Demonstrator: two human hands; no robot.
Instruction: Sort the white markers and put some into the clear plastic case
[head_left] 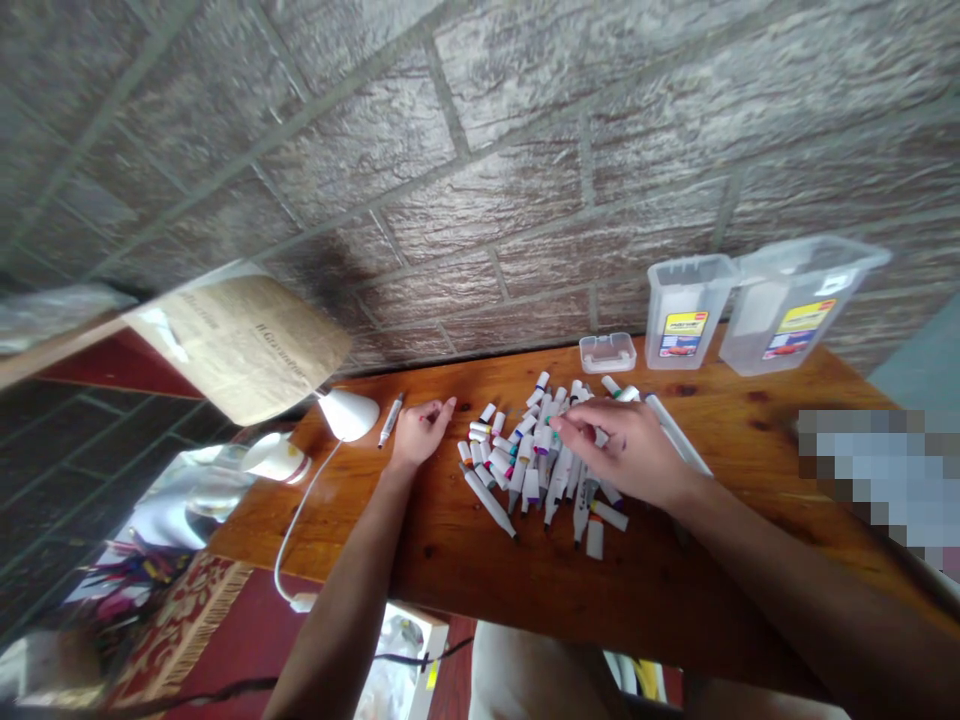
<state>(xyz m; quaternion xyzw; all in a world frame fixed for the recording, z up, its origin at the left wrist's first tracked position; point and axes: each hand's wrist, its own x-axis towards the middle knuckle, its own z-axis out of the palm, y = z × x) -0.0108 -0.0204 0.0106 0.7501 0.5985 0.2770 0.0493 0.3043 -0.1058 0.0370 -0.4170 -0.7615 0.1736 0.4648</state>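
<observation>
A heap of white markers with coloured caps lies in the middle of a wooden table. My right hand rests on top of the heap, fingers curled and pinching at one marker near its middle. My left hand lies on the table just left of the heap, fingers loosely bent and apart, holding nothing. A single marker lies apart, left of that hand.
Two clear plastic boxes and a small clear lid stand at the table's back by the stone wall. A white lamp with its cord sits at the left edge. A long white pen lies right of the heap.
</observation>
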